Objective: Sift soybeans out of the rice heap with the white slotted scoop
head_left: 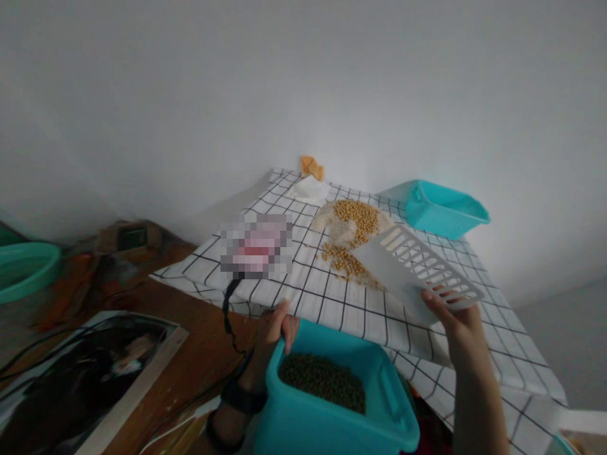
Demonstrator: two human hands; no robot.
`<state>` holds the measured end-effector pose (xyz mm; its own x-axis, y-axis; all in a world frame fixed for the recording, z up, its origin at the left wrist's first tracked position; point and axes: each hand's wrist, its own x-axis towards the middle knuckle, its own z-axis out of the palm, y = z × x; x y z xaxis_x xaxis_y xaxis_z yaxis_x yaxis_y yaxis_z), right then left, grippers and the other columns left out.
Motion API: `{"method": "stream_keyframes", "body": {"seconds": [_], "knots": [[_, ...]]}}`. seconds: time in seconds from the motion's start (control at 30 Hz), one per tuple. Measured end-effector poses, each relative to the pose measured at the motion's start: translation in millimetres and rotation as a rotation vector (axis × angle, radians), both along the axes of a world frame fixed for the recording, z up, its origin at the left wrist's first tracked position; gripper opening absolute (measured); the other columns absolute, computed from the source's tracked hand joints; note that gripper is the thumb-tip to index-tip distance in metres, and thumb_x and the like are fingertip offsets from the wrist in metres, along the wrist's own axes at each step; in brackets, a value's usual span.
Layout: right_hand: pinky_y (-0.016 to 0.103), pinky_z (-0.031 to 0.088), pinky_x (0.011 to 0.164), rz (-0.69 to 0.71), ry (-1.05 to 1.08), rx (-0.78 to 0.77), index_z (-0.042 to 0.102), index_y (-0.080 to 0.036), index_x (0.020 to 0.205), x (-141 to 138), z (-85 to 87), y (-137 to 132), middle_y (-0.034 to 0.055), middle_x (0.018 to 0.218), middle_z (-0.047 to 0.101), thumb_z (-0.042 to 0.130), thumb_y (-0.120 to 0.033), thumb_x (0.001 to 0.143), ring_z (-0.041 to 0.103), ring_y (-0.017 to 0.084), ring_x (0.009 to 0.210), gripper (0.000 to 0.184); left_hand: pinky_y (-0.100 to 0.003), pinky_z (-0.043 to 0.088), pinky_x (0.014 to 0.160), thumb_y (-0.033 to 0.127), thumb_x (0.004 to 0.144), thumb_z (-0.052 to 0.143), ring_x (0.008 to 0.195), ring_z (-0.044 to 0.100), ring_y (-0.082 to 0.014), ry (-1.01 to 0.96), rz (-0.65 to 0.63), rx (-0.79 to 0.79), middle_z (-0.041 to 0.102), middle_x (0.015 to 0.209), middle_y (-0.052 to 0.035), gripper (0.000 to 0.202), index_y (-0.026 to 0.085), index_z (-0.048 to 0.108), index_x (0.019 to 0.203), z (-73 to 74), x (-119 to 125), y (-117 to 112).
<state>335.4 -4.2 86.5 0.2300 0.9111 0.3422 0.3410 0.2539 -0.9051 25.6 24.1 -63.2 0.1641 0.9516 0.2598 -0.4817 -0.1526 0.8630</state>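
Note:
My left hand (279, 325) is closed over the near-left rim of a teal plastic bin (322, 436) at the front edge of the table. Small dark green beans (325, 382) cover the bin's bottom. In my right hand (458, 316) is a white slotted plastic panel (391, 272), thumb on top by the slots and the fingers partly hidden. The panel tilts over the table, its plain far edge beside yellow soybeans (342, 261). Behind lies a heap of soybeans (358, 218) with pale fine grains (339, 232) around it.
A second teal bin (443, 212) stands at the back right of the checked tablecloth (317, 297). White paper or cloth (310, 189) and an orange cloth (312, 167) lie at the back. A blurred-out pink device (258, 246) with a black strap rests on the left. A green basin (28, 265) sits far left.

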Motion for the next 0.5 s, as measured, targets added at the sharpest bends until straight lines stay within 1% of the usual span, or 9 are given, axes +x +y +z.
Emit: {"method": "stream_keyframes", "body": {"seconds": [0.1, 0.2, 0.3, 0.4, 0.43, 0.5], "knots": [[0.034, 0.051, 0.076, -0.008, -0.040, 0.000, 0.076, -0.024, 0.083, -6, -3.2, 3, 0.0034, 0.087, 0.077, 0.078, -0.041, 0.086, 0.069, 0.024, 0.084, 0.017, -0.033, 0.025, 0.035, 0.057, 0.100, 0.045, 0.023, 0.035, -0.0082, -0.030, 0.002, -0.010, 0.039, 0.020, -0.0016, 0.082, 0.022, 0.044, 0.025, -1.1, 0, -2], [0.037, 0.052, 0.079, -0.021, -0.084, 0.016, 0.076, -0.023, 0.085, -11, -8.7, 9, 0.0048, 0.087, 0.078, 0.078, -0.042, 0.084, 0.071, 0.027, 0.088, 0.020, -0.033, 0.024, 0.035, 0.056, 0.100, 0.045, 0.024, 0.035, -0.0080, -0.048, 0.015, -0.019, 0.039, 0.021, -0.0009, 0.081, 0.022, 0.043, 0.026, -0.6, 1, -5], [0.040, 0.054, 0.080, 0.008, -0.127, 0.024, 0.078, -0.023, 0.089, -16, -8.6, 20, 0.0055, 0.088, 0.078, 0.075, -0.042, 0.087, 0.072, 0.029, 0.088, 0.020, -0.033, 0.023, 0.035, 0.053, 0.100, 0.046, 0.024, 0.034, -0.0077, -0.059, 0.029, -0.027, 0.040, 0.021, 0.0000, 0.079, 0.022, 0.045, 0.028, 0.7, 0, -7], [0.040, 0.055, 0.080, 0.081, -0.150, 0.085, 0.078, -0.024, 0.087, -25, 4.7, 44, 0.0041, 0.086, 0.078, 0.074, -0.041, 0.088, 0.072, 0.027, 0.084, 0.017, -0.032, 0.023, 0.035, 0.053, 0.100, 0.049, 0.024, 0.033, -0.0072, -0.059, 0.034, -0.024, 0.040, 0.022, 0.0005, 0.078, 0.022, 0.046, 0.028, 0.7, -2, -6], [0.040, 0.055, 0.082, 0.143, -0.142, 0.096, 0.078, -0.025, 0.089, -28, 12.1, 56, 0.0036, 0.087, 0.079, 0.074, -0.040, 0.088, 0.073, 0.026, 0.085, 0.016, -0.032, 0.022, 0.035, 0.053, 0.099, 0.050, 0.023, 0.033, -0.0070, -0.056, 0.031, -0.021, 0.041, 0.022, 0.0004, 0.078, 0.021, 0.046, 0.028, 0.2, -3, -5], [0.041, 0.056, 0.087, 0.336, -0.122, 0.078, 0.080, -0.025, 0.094, -35, 28.8, 83, 0.0038, 0.093, 0.080, 0.078, -0.037, 0.084, 0.074, 0.026, 0.091, 0.016, -0.032, 0.022, 0.034, 0.055, 0.099, 0.050, 0.022, 0.033, -0.0071, -0.050, 0.023, -0.018, 0.042, 0.021, -0.0001, 0.079, 0.021, 0.047, 0.027, -1.0, -4, -3]]}}
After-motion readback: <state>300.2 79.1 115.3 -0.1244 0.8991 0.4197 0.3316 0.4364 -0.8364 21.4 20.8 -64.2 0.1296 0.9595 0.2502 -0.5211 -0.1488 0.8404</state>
